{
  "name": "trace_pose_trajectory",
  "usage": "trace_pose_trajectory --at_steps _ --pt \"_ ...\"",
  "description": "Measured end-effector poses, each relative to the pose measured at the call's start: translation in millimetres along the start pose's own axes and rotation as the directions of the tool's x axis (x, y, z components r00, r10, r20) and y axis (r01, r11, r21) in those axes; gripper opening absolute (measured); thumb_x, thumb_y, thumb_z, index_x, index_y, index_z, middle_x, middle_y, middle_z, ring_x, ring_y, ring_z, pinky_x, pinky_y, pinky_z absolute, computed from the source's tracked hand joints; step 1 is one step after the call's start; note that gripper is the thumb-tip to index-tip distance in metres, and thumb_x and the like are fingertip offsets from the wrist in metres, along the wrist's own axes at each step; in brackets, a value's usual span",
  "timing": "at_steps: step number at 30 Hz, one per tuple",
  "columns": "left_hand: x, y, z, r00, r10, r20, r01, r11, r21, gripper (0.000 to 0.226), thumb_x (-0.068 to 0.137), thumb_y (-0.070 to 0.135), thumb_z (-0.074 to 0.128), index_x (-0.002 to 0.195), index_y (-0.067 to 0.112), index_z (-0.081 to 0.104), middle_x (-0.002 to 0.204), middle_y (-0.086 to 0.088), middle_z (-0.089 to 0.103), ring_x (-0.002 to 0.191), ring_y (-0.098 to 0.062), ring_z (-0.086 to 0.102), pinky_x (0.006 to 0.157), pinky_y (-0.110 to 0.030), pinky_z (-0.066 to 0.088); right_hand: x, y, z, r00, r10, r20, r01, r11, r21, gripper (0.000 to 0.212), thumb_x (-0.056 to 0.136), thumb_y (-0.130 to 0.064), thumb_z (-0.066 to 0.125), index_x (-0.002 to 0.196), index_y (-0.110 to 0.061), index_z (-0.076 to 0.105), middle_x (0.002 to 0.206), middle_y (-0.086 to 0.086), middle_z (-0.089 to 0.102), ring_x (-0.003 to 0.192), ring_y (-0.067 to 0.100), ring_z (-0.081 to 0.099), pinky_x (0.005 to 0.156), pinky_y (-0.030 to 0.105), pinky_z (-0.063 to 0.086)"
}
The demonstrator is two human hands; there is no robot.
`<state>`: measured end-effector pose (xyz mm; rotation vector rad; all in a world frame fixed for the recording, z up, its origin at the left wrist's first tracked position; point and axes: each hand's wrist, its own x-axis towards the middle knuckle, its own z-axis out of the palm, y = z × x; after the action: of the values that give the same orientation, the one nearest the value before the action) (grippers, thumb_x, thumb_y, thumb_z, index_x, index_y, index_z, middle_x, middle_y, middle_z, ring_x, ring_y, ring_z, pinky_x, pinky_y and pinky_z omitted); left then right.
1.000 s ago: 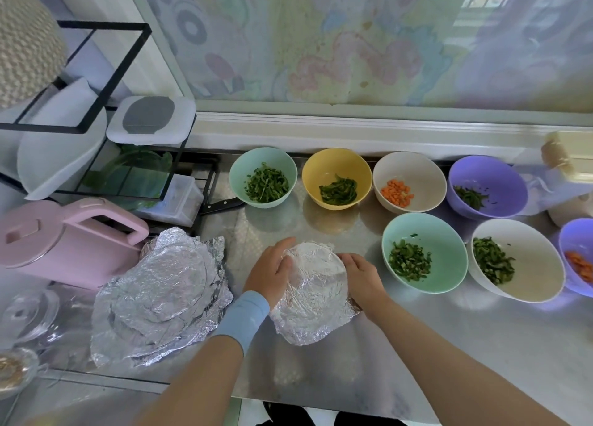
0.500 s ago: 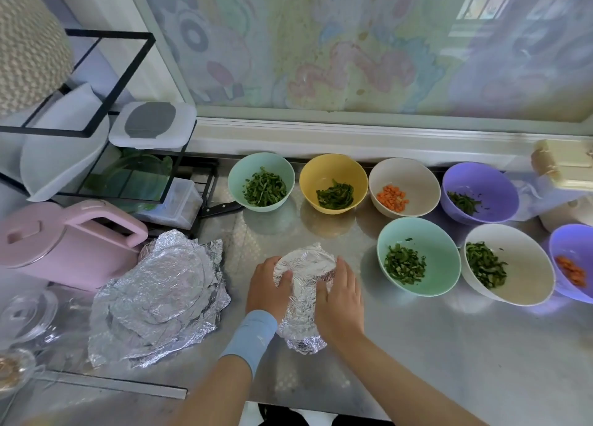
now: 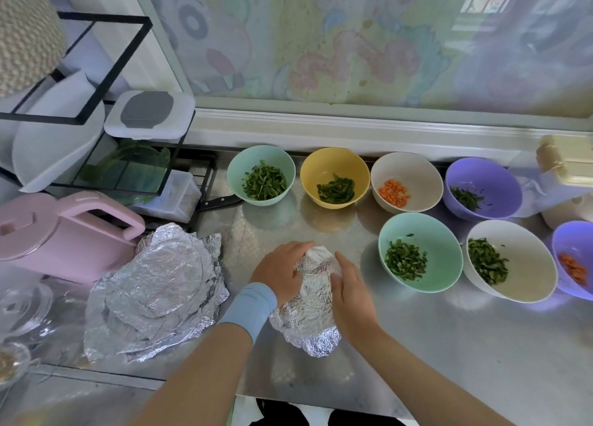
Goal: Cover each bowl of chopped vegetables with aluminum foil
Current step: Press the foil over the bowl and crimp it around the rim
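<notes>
On the steel counter (image 3: pixel 449 345), far left: a pink jug (image 3: pixel 64 233), and just beside it a crumpled stack of foil sheets (image 3: pixel 154 294). Right of that, at centre, the left hand (image 3: pixel 282 275), blue cuff at the wrist, fingers curled over the upper left of the foil-covered bowl (image 3: pixel 313 303), gripping it. Against the bowl's other side, the right hand (image 3: pixel 353 294), fingers laid nearly straight along the foil, pressing rather than clutching. Further right, seven bowls not yet covered: in the back row a mint bowl (image 3: pixel 237 169), yellow bowl (image 3: pixel 333 162), cream bowl (image 3: pixel 407 169) and purple bowl (image 3: pixel 487 175); nearer, a second mint bowl (image 3: pixel 426 230), a white bowl (image 3: pixel 519 259) and a second purple bowl (image 3: pixel 574 239).

Judged as mid-crimp on the only wrapped bowl in view, most of the task left. Risk of tearing the thin foil if squeezed hard over the rim. Risk too of tipping or skidding the bowl on smooth steel under uneven pressure from the two sides, and of a loose seal at the near edge, with bunched foil sticking out past the hands. Some chance of the right forearm knocking the second mint bowl close by.

Hidden: the wrapped bowl itself, so colour and contents impossible to tell; also the right thumb and both palms. Cut off at the right edge: the second purple bowl. Unclear how many sheets in the stack.
</notes>
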<state>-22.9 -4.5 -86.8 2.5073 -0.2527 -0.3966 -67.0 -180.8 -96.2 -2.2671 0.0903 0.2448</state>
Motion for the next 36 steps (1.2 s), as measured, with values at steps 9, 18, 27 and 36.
trace_pose_trajectory --at_steps 9,18,27,36 --pt "-6 -1 14 0.955 -0.275 -0.11 0.233 0.928 -0.292 0.032 0.1 0.033 0.041 0.128 0.033 0.057 0.125 0.014 0.059 0.11 -0.008 0.054 0.096 -0.031 0.043 20 7 -9 0.988 0.033 0.148 -0.078 0.948 0.31 0.037 0.101 -0.037 0.035 0.132 -0.032 0.055 0.129 -0.014 0.06 0.124 0.004 0.051 0.109 0.026 0.036" --pt "-20 6 28 0.877 -0.407 -0.254 0.296 0.876 -0.38 0.036 0.101 0.032 0.037 0.134 0.03 0.052 0.13 0.01 0.058 0.121 -0.015 0.053 0.101 -0.035 0.043 -17 -11 6 0.999 -0.015 -0.029 0.01 0.985 -0.169 0.057 0.102 -0.034 0.035 0.155 -0.019 0.018 0.161 -0.001 0.015 0.148 0.017 0.012 0.119 0.03 0.014" --pt "-29 10 32 0.865 -0.451 -0.222 0.334 0.846 -0.416 0.037 0.103 0.03 0.036 0.138 0.023 0.046 0.131 0.0 0.052 0.116 -0.022 0.054 0.096 -0.03 0.04 -2 3 -2 0.998 0.066 0.007 -0.066 0.966 0.25 0.044 0.102 -0.03 0.043 0.146 -0.026 0.038 0.146 -0.011 0.043 0.13 0.0 0.038 0.105 0.018 0.026" --pt "-9 6 9 0.956 -0.176 -0.235 0.155 0.982 -0.107 0.048 0.102 0.031 0.039 0.148 0.019 0.037 0.151 0.002 0.04 0.14 -0.017 0.032 0.115 -0.038 0.028 -4 2 -8 0.978 -0.159 -0.136 0.103 0.933 -0.344 0.054 0.099 -0.037 0.027 0.148 -0.016 0.034 0.155 0.005 0.033 0.144 0.023 0.026 0.118 0.039 0.024"
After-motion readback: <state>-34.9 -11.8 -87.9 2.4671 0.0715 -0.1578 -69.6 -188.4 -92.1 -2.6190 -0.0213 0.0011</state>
